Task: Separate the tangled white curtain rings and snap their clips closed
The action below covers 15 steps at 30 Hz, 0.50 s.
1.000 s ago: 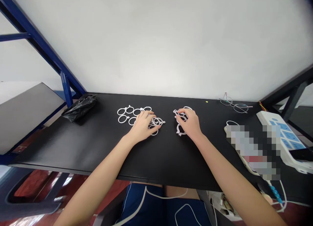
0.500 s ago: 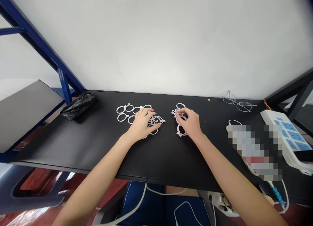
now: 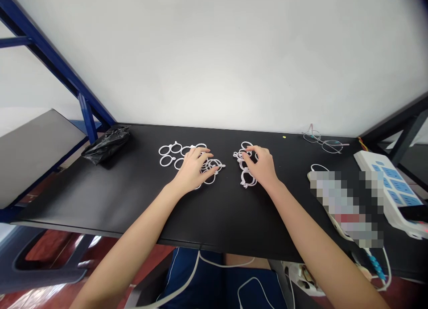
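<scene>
Several white plastic rings point(image 3: 170, 154) lie spread on the black table point(image 3: 127, 188). My left hand point(image 3: 194, 168) rests flat on the right part of this group, fingers stretched over a small heap of rings point(image 3: 214, 166). A second, smaller cluster of white rings point(image 3: 245, 179) lies to the right. My right hand point(image 3: 262, 166) sits on that cluster, its fingers curled with the tips touching the rings at its far left end. Part of both clusters is hidden under the hands.
A crumpled black plastic bag point(image 3: 107, 144) lies at the table's back left. Wire-framed glasses point(image 3: 324, 142) sit at the back right. A white and blue power strip point(image 3: 391, 188) and a blurred object point(image 3: 347, 206) fill the right side. A blue steel frame point(image 3: 60, 72) rises at left.
Both hands stay on their ring clusters. The right hand's fingers have shifted slightly over the rings, and one ring now shows at the far end of the right cluster.
</scene>
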{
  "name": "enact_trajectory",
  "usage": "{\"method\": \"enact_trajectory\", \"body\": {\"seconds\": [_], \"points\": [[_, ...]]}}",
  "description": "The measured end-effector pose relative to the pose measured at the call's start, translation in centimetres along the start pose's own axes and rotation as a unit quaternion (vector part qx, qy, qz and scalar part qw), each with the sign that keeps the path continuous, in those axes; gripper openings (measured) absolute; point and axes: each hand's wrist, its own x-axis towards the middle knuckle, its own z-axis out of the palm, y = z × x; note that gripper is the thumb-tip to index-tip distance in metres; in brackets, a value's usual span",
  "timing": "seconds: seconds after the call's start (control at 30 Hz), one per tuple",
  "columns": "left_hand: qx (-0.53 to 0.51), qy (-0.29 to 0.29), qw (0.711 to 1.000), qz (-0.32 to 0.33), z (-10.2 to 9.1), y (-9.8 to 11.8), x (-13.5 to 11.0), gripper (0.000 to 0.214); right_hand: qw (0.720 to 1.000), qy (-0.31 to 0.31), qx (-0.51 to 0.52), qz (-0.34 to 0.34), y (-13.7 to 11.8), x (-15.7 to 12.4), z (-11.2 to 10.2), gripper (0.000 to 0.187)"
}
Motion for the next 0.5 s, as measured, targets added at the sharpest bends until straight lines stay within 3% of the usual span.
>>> {"method": "enact_trajectory", "body": {"seconds": [0.1,0.33,0.5], "points": [[0.0,0.001,1.0,0.0,0.02,-0.05,0.0,0.03,0.999,-0.033,-0.027,0.008,0.39,0.01,0.19,0.019],[0.001,0.002,1.0,0.0,0.12,-0.29,0.01,0.029,0.998,-0.048,-0.048,-0.007,0.72,0.1,0.2,0.027],[0.001,0.002,1.0,0.004,0.1,-0.27,0.0,0.029,1.0,-0.007,0.012,0.003,0.89,0.37,0.02,0.023]]}}
